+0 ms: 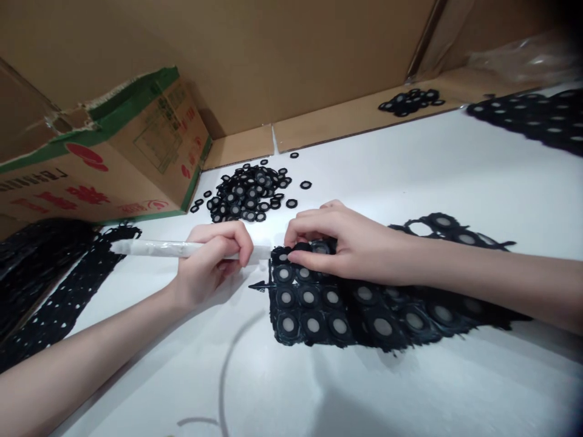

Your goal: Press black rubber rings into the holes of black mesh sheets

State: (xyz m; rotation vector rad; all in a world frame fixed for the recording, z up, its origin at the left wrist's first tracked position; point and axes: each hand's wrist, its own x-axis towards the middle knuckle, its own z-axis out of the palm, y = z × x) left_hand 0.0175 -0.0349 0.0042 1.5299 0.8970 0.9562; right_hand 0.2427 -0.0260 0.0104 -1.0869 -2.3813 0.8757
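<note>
My left hand is closed around a white pen-like stick, which lies level and points toward the corner of a black sheet. That black rubbery sheet carries rows of round pieces with grey centres and lies flat on the white tabletop. My right hand rests over the sheet's upper left corner, thumb and fingers pinched at a black ring there. Whether the fingers grip the ring or just press on the sheet is partly hidden.
Behind my hands lies a pile of loose black rings. A torn cardboard box stands at the left, beside another black perforated sheet. More rings sit on cardboard at the back; a further black sheet is far right.
</note>
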